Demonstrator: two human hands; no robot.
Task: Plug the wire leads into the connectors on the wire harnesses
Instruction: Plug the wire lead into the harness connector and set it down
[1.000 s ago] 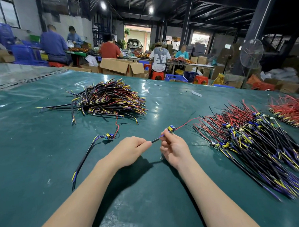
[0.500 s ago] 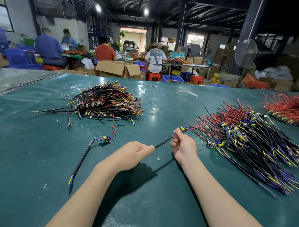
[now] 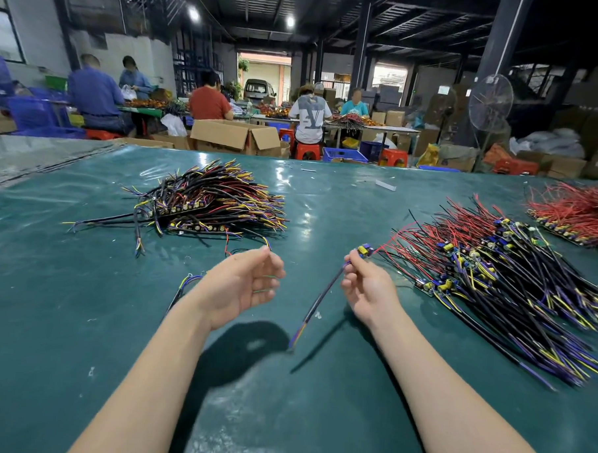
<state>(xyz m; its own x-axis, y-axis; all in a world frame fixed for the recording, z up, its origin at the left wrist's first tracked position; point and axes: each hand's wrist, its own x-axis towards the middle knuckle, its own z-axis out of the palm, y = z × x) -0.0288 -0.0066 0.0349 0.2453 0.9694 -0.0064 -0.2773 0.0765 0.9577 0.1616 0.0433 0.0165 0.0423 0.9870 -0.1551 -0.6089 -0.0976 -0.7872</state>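
Note:
My right hand (image 3: 367, 287) pinches a black cable (image 3: 322, 296) just below its small blue-and-yellow connector board (image 3: 365, 249). The cable hangs down to the left, ending in purple and yellow leads (image 3: 296, 339) above the green table (image 3: 81, 319). Thin red leads (image 3: 393, 239) run from the board toward the pile on the right. My left hand (image 3: 243, 285) hovers to the left of the cable with its palm turned toward it and fingers loosely curved, holding nothing. A single harness (image 3: 185, 283) lies on the table, partly hidden behind my left wrist.
A pile of black, red and yellow harnesses (image 3: 209, 202) lies at the far left. A larger pile with red and purple leads (image 3: 494, 279) spreads on the right, and a red-wired pile (image 3: 579, 214) sits at the far right. Beyond the table, people work at benches among cardboard boxes (image 3: 236, 136).
My left hand let go of the cable's lower end, opened and moved left. My right hand kept its pinch, and the cable's lower end now hangs free.

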